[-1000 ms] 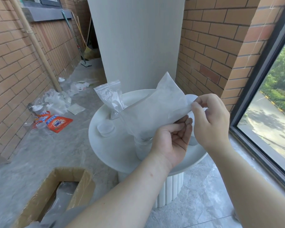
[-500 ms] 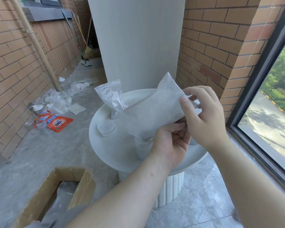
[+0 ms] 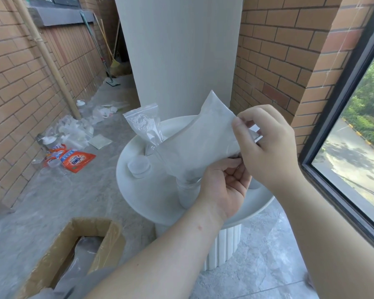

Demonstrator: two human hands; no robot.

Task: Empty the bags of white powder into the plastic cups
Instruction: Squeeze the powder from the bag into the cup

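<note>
A clear bag of white powder (image 3: 200, 143) is tilted over a plastic cup (image 3: 187, 194) on the round white table (image 3: 151, 197), its low corner in the cup's mouth. My left hand (image 3: 225, 184) pinches the bag's lower edge from below. My right hand (image 3: 266, 145) pinches the bag's raised right end, thumb on top. A second, mostly slack bag (image 3: 144, 126) stands behind, its lower end hidden. A short lidded cup (image 3: 138, 166) sits at the table's left.
A wide white column (image 3: 177, 50) rises behind the table, brick walls on both sides, a window (image 3: 354, 137) at right. An open cardboard box (image 3: 73, 251) with plastic lies on the floor front left. Orange packets (image 3: 73, 158) and plastic litter lie by the left wall.
My right hand has shifted left along the bag's raised end, its thumb now further onto the bag. The left hand and the bag's low corner stay over the cup.
</note>
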